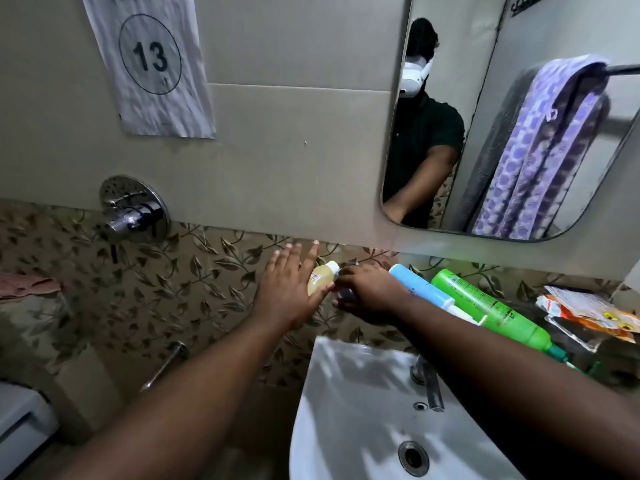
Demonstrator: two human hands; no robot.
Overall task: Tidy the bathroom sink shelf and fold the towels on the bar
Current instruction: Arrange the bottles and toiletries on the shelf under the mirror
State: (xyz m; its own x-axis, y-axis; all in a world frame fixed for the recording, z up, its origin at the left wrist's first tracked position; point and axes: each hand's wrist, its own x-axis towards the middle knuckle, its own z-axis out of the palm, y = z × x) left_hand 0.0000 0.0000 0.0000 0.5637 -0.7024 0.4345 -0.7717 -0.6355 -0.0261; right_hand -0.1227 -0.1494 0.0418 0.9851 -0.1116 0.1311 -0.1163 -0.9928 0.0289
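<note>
The tidying step is in hand: mid-frame, the left hand (pixel 291 289), fingers straight, rests against the yellow bottle (pixel 322 279), while the right hand (pixel 372 292) curls round a dark item (pixel 345 294). Further right, the blue bottle (pixel 420 287) and green bottle (pixel 485 303) lie toppled and probably need standing up next. The towel (pixel 540 143) shows in the mirror, upper right.

Above the sink (pixel 346 393), the left grip (pixel 287 289) pressed straight fingers against a small yellow bottle (pixel 320 280) with a white cap, while the right grip (pixel 369 292), just beside it, curled round a small dark object (pixel 346 294) too hidden to name. Above the sink's right side, a blue bottle (pixel 420 289) and a green bottle (pixel 491 310) lay side by side, with orange packets (pixel 588 310) further right. Higher above the sink, the mirror (pixel 571 36) reflected a purple patterned towel (pixel 540 143) hanging over a bar (pixel 623 69).
</note>
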